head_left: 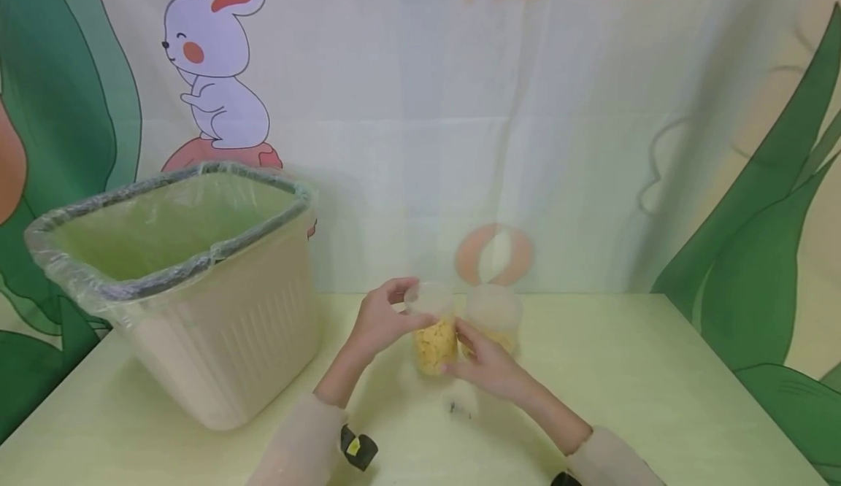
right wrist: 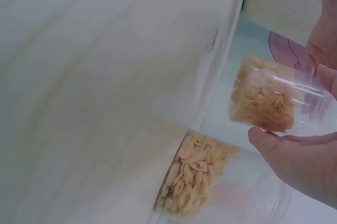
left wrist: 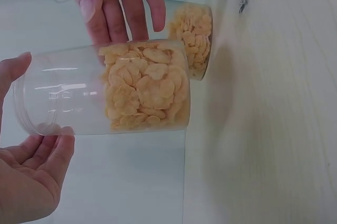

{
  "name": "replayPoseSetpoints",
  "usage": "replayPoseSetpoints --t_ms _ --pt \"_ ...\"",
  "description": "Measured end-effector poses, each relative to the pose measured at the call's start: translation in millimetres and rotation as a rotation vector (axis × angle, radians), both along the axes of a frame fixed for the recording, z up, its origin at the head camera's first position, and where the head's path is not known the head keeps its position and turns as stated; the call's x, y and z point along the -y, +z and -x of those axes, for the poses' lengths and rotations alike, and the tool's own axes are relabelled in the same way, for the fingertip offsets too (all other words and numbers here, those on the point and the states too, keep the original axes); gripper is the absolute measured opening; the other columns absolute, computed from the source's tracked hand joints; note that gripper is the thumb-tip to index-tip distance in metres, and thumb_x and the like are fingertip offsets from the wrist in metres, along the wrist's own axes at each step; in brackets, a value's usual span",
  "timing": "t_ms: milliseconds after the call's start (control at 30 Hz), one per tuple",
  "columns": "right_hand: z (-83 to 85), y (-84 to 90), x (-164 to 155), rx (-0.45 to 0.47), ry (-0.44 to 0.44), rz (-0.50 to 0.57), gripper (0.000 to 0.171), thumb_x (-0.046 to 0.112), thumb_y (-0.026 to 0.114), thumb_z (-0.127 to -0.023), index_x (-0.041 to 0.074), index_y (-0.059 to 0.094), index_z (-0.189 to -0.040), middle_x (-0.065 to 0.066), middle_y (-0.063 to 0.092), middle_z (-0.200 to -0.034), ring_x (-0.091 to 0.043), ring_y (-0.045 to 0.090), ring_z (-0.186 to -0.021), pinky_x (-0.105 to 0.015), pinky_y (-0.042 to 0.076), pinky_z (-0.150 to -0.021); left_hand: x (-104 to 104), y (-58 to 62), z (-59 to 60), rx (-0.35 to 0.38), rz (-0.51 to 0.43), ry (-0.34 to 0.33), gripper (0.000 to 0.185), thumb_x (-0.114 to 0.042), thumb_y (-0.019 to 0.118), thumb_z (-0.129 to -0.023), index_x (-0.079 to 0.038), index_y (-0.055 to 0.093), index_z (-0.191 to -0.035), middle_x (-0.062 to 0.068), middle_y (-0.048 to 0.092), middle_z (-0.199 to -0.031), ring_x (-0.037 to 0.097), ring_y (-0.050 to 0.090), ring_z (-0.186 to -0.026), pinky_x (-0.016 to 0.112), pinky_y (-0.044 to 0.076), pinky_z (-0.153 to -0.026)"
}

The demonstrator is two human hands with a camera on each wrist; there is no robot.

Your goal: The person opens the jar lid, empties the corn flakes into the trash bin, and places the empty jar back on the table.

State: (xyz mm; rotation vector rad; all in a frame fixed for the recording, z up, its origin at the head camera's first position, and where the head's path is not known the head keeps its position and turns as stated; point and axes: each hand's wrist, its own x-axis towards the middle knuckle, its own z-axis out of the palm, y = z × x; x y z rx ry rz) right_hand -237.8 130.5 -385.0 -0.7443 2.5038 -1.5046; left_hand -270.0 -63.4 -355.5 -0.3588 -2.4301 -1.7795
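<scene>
In the head view, a clear plastic jar part-filled with cornflakes [head_left: 436,346] is held upright by my left hand [head_left: 384,322]. The left thumb and fingers grip opposite sides near its rim, as the left wrist view shows. My right hand [head_left: 489,365] is at the jar's lower right side, its fingers [left wrist: 134,16] extended and reaching partly behind the wall. The right wrist view shows the jar's base apart from the table, with right fingertips [right wrist: 260,135] right at its side. A second clear jar of cornflakes [right wrist: 192,174] stands on the table to the right, partly hidden by the right hand.
A large beige bin [head_left: 230,340] with a clear plastic liner stands on the left of the pale table [head_left: 624,384]. A printed cloth with a rabbit [head_left: 230,110] hangs along the table's back edge. Small dark marks [head_left: 458,407] show on the table in front of the jars.
</scene>
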Motion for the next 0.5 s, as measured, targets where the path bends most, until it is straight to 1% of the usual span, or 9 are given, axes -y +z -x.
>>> replayPoseSetpoints --t_ms 100,233,367,500 --pt "0.1 0.0 1.4 -0.016 0.004 0.000 0.075 0.020 0.063 -0.087 -0.009 0.019 -0.140 -0.026 0.027 -0.142 -0.041 0.027 -0.130 -0.055 0.025 -0.103 2.2 1.2 -2.9 0.004 -0.021 -0.015 0.064 -0.024 0.081 -0.066 -0.006 0.054 -0.121 0.008 0.059 -0.116 0.023 0.054 -0.108 0.038 0.049 -0.087" --pt "-0.3 -0.3 2.9 -0.010 -0.014 0.009 0.076 0.019 0.064 -0.085 -0.010 0.019 -0.139 -0.027 0.032 -0.139 -0.041 0.029 -0.129 -0.052 0.025 -0.104 3.6 2.7 -7.1 0.017 -0.029 -0.021 0.063 -0.025 0.080 -0.067 -0.007 0.054 -0.122 0.006 0.059 -0.115 0.023 0.053 -0.109 0.040 0.049 -0.087" --pt "-0.6 0.1 3.8 0.005 -0.035 0.016 0.079 0.020 0.067 -0.083 -0.011 0.020 -0.139 -0.027 0.030 -0.140 -0.040 0.029 -0.129 -0.050 0.026 -0.104 3.5 4.1 -11.2 0.029 -0.043 -0.016 0.061 -0.026 0.081 -0.067 -0.011 0.056 -0.121 0.002 0.060 -0.113 0.022 0.053 -0.110 0.041 0.048 -0.087" --pt "-0.9 1.7 4.1 -0.006 -0.044 0.028 0.078 0.019 0.069 -0.082 -0.010 0.024 -0.138 -0.026 0.030 -0.141 -0.039 0.032 -0.128 -0.049 0.028 -0.103 2.3 5.8 -15.8 0.032 -0.079 -0.036 0.061 -0.023 0.081 -0.066 -0.010 0.056 -0.120 0.005 0.060 -0.114 0.021 0.053 -0.109 0.040 0.048 -0.087"
